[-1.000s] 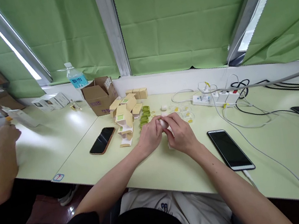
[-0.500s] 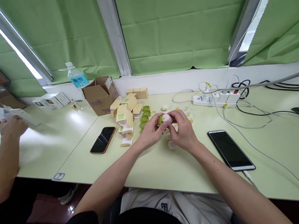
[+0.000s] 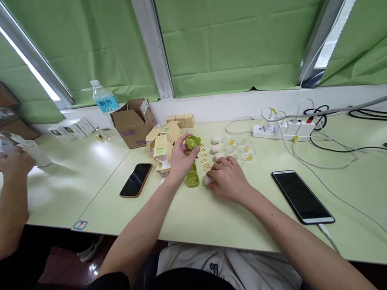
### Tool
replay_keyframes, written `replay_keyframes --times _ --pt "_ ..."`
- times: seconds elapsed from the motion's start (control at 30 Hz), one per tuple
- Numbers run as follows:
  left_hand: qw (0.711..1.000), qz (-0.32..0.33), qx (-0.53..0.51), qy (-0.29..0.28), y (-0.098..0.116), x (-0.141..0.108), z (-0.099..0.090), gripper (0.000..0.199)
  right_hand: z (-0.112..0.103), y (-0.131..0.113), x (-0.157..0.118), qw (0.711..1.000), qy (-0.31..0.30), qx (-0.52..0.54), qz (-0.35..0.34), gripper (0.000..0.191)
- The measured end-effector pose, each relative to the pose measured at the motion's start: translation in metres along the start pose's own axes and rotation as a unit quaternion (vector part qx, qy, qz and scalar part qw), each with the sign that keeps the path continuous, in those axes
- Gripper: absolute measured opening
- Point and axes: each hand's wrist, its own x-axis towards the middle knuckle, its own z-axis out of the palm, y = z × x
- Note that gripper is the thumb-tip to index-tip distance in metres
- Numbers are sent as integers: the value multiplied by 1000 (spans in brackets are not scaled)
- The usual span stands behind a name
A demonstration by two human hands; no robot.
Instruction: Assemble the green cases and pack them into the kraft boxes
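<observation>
Left hand [image 3: 183, 159] and right hand [image 3: 230, 178] have moved apart over the pale table [image 3: 191, 215]; left, at the row of green cups [image 3: 193, 180], grasps one green cup [image 3: 193, 141] with thumb and fingers; right curls against a white piece [image 3: 207, 180], can't tell if gripping. Thin yellow rings [image 3: 204, 159] lie between the hands.

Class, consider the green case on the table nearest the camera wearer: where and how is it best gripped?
Probably by the left and right walls of the green case, fingers straddling it from the near side. It looks squarish and sits at the near end, its near wall facing the wearer; the next case sits close behind, crowding its far wall.
</observation>
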Motion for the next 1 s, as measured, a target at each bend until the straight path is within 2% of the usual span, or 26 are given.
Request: replay_keyframes --times 0.1,0.23,0.33,0.4,0.47,0.57,0.63,0.7,0.77,0.87,0.93,1.0 --pt "1000 1 -11 -7 -1 -2 3 66 1 -4 0 1000 -15 -19 -7 4" --pt "999 -5 -27 -23 -2 -3 5 69 -4 -4 0 1000 -28 -7 -1 17" --pt "998 -14 -39 -40 -1 -5 6 71 -9 2 0 999 -15 22 20 20" --pt "997 -20 -57 -51 0 -7 6 72 -12 12 0 997 30 52 48 18" --pt "994 -26 -78 -67 1 -8 7 74 -17 26 -1 986 110 84 95 14" --pt "989 -33 -100 -101 2 -10 9 77 -25 47 -5 942 243 122 198 21" --pt "987 -36 -99 -123 3 -11 11 78 -29 55 -8 912 293 125 258 30" --pt "985 -35 -92 -141 5 -14 12 76 -32 58 -9 897 319 113 284 38" --pt "984 -35 -82 -155 7 -17 13 71 -32 56 -8 899 339 108 256 35" --pt "981 -37 -76 -177 11 -21 15 67 -29 48 -5 918 352 136 121 16" --pt "976 -38 -80 -197 12 -24 17 67 -26 41 -3 926 345 150 40 16" --pt "973 -37 -81 -212 13 -26 19 68 -23 35 -2 930 339 140 8 20"
